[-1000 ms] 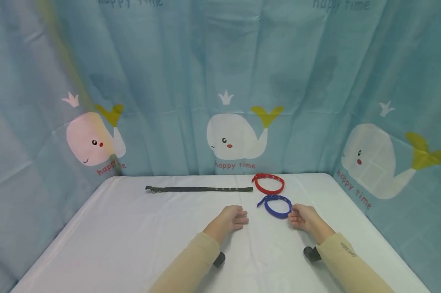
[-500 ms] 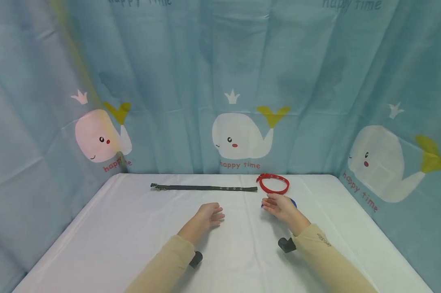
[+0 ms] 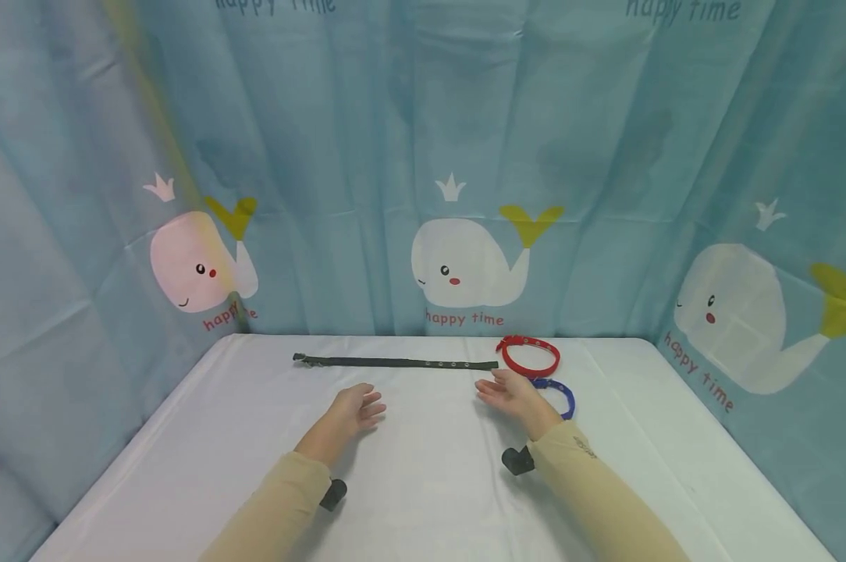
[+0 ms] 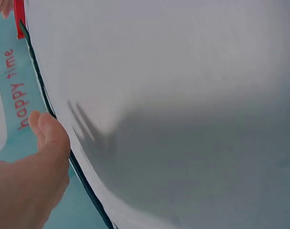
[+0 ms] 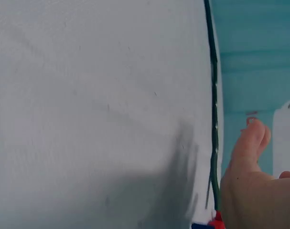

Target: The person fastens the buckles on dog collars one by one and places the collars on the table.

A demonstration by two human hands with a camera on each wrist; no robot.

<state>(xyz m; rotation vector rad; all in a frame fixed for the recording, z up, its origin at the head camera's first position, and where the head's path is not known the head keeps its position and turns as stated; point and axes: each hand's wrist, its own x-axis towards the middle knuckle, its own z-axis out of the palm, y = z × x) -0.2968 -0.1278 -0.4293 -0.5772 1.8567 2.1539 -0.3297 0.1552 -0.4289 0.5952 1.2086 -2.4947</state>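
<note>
A dark green collar [image 3: 395,362] with a buckle at its left end and eyelets toward its right lies stretched flat near the table's back edge. My left hand [image 3: 349,414] hovers in front of it, fingers loosely spread and holding nothing. My right hand [image 3: 516,394] hangs just short of the collar's right end, its fingers relaxed, nothing in them. Behind the right hand a blue collar [image 3: 566,392], closed in a loop, is partly hidden. Farther back lies a looped red collar [image 3: 548,365]. In the right wrist view the green collar [image 5: 214,105] runs past the hand.
A white cloth covers the table [image 3: 423,484]. Light blue curtains [image 3: 367,156] with printed whales stand behind the table and along its sides. Small black wrist cameras [image 3: 517,460] sit below both wrists.
Both hands have moved left over the table. My right hand has left the blue collar's right side, passed over it and stands left of it. The collars lie as before; the view has shifted slightly.
</note>
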